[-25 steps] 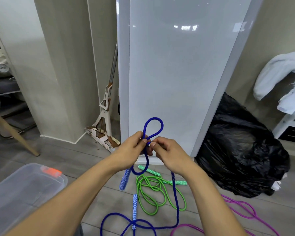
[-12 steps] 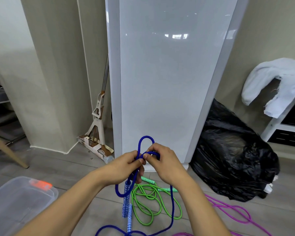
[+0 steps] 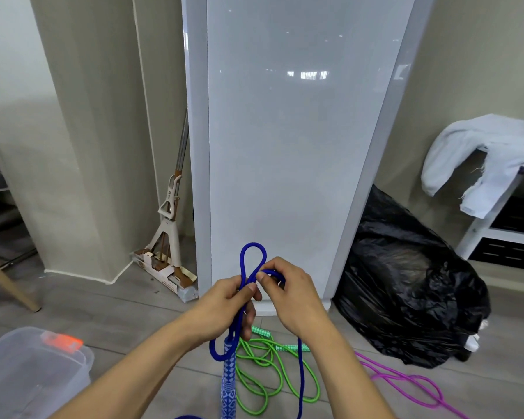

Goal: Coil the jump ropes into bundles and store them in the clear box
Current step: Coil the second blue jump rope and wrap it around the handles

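Note:
A blue jump rope is held up in front of me, with a small loop standing above my fingers. My left hand pinches the rope's strands below that loop, and a lower loop and the patterned blue handles hang beneath it. My right hand grips another strand of the same rope, which drops to the floor. A green jump rope lies loose on the floor below my hands. A purple jump rope lies to the right. The clear box with an orange latch sits at the lower left.
A tall white panel stands straight ahead. A black plastic bag sits to its right, and a mop leans at its left. A white shelf with a pale cloth is at the far right, a wooden chair leg far left.
The loop above my fingers has become narrower, and my right hand has brought another strand across to the left hand. The handles now hang together under my left hand.

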A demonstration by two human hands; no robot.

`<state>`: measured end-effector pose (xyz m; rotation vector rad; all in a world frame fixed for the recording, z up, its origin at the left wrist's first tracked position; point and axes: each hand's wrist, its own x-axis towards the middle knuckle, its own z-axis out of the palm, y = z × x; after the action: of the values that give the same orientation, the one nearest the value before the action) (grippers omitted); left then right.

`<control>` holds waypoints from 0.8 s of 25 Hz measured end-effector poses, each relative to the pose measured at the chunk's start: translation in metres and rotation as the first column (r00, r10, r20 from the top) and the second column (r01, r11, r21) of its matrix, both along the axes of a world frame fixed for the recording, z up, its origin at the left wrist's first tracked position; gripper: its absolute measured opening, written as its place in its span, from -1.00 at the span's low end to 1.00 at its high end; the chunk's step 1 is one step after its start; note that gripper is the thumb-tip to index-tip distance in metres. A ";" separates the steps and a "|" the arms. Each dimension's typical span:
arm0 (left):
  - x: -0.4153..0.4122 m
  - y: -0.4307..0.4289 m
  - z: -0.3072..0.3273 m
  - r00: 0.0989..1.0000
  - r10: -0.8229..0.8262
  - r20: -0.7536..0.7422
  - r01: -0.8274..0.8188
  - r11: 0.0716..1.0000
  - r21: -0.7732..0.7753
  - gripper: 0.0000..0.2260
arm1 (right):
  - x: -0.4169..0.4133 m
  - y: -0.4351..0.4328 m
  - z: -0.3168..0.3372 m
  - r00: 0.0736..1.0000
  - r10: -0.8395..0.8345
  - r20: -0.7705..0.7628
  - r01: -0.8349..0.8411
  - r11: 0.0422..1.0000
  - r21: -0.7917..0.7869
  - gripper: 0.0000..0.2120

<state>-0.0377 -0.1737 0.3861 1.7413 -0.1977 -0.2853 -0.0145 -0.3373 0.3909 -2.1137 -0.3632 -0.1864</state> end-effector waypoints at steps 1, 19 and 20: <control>0.000 0.001 0.000 1.000 -0.010 -0.030 0.009 0.999 -0.042 -0.76 | 0.000 -0.001 0.000 1.000 -0.006 -0.003 0.006 1.000 0.007 -0.93; 0.035 0.061 -0.001 0.562 0.803 -0.199 -0.793 0.456 -0.403 -0.84 | 0.002 -0.039 0.009 0.889 0.146 -0.434 -0.185 0.982 -0.049 -0.72; 0.035 0.065 0.000 0.537 0.818 -0.206 -0.807 0.426 -0.409 -0.85 | 0.004 -0.042 0.008 0.892 0.137 -0.431 -0.174 0.984 -0.045 -0.73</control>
<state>-0.0030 -0.1087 0.3863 1.1641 0.5549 0.4944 -0.0107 -0.3793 0.3989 -2.1235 -0.2775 0.3906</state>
